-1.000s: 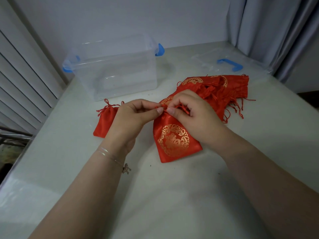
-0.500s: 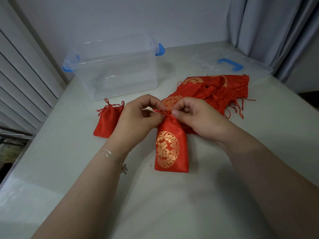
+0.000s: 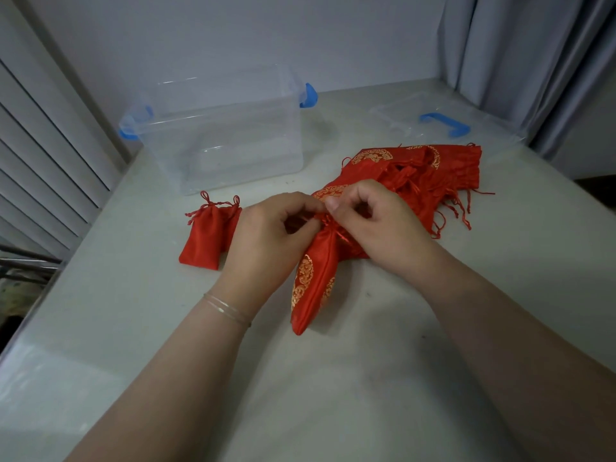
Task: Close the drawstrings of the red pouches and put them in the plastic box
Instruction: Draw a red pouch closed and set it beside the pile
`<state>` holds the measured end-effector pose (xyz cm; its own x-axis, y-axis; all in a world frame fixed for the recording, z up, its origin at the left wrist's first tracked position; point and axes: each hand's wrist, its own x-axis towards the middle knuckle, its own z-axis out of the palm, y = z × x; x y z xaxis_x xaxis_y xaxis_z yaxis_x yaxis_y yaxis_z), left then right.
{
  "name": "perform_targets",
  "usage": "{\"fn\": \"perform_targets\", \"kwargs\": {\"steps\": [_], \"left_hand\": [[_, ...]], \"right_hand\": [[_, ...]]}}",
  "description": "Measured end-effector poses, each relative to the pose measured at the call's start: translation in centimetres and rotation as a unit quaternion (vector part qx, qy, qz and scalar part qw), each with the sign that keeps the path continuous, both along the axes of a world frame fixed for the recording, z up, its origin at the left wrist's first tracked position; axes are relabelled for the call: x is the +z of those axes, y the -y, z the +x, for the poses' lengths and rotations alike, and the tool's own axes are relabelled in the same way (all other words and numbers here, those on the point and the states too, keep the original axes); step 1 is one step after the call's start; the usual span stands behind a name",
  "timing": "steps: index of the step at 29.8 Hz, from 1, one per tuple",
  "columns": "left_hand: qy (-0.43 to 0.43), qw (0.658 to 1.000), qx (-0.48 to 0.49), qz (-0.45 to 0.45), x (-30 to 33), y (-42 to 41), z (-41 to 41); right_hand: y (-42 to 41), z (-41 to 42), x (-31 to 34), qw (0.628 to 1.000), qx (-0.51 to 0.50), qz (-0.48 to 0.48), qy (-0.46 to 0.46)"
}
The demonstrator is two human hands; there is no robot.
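The pale table point(image 3: 333, 378) fills most of my view, and at its far left stands the clear plastic box point(image 3: 233, 141) with blue latches, open at the top, nothing red inside it. To the right of the box lies its clear lid point(image 3: 443, 125) with a blue handle. Just in front of the lid sits the heap of red pouches point(image 3: 443, 168), gold roundels showing, loose strings trailing off its right edge.

The pouch I am working on point(image 3: 315, 278) is red satin with gold patterns, gathered to a narrow neck at the top and folded lengthwise, so it looks slim. Its bottom points toward me; its neck sits right between my two hands.

My left hand point(image 3: 266, 238) has its fingers curled, thumb and forefinger pinching at the gathered neck. My right hand point(image 3: 376, 225) pinches there too, and a bit of red string shows below its fingers.

A closed plain red pouch point(image 3: 208, 236) lies beside my left hand, in front of the box.
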<state>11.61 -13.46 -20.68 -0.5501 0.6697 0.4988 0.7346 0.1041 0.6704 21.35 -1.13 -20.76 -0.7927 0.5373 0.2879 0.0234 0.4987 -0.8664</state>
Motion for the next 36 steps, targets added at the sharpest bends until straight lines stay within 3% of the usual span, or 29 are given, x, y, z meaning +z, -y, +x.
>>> {"fn": "perform_targets", "kwargs": {"steps": [3,8,13,18,22,26,32,34,36], "left_hand": [[-0.063,0.998,-0.028,0.015,-0.3,-0.1,0.0],[-0.18,0.984,-0.014,0.007,-0.7,-0.1,-0.4],[-0.265,0.964,0.015,0.002,-1.0,-0.3,-0.3],[-0.318,0.948,0.034,-0.001,-1.2,-0.3,-0.4],[-0.292,0.954,0.061,0.006,-1.0,-0.2,-0.6],[-0.229,0.972,0.051,-0.011,-0.5,-0.1,-0.3],[-0.212,0.975,0.022,-0.061,-0.4,-0.1,-0.6],[-0.209,0.976,0.007,-0.063,-0.6,-0.2,-0.7],[-0.2,0.977,-0.013,-0.069,-0.8,-0.3,-0.7]], "right_hand": [[-0.4,0.2,0.3,0.993,0.051,-0.107,-0.015],[-0.9,0.7,0.8,0.984,0.112,-0.137,0.028],[-1.4,0.9,0.9,0.99,0.092,-0.094,0.056],[-1.1,0.7,0.7,0.997,0.043,0.009,0.06],[-0.6,0.5,0.6,0.998,-0.009,0.055,0.026],[-0.6,0.5,0.5,0.995,-0.011,0.093,0.041],[-0.5,0.5,0.7,0.984,-0.02,0.164,0.069],[-0.4,0.5,0.5,0.995,-0.008,0.089,0.054],[-0.3,0.4,0.4,0.997,0.02,-0.066,0.032]]}}
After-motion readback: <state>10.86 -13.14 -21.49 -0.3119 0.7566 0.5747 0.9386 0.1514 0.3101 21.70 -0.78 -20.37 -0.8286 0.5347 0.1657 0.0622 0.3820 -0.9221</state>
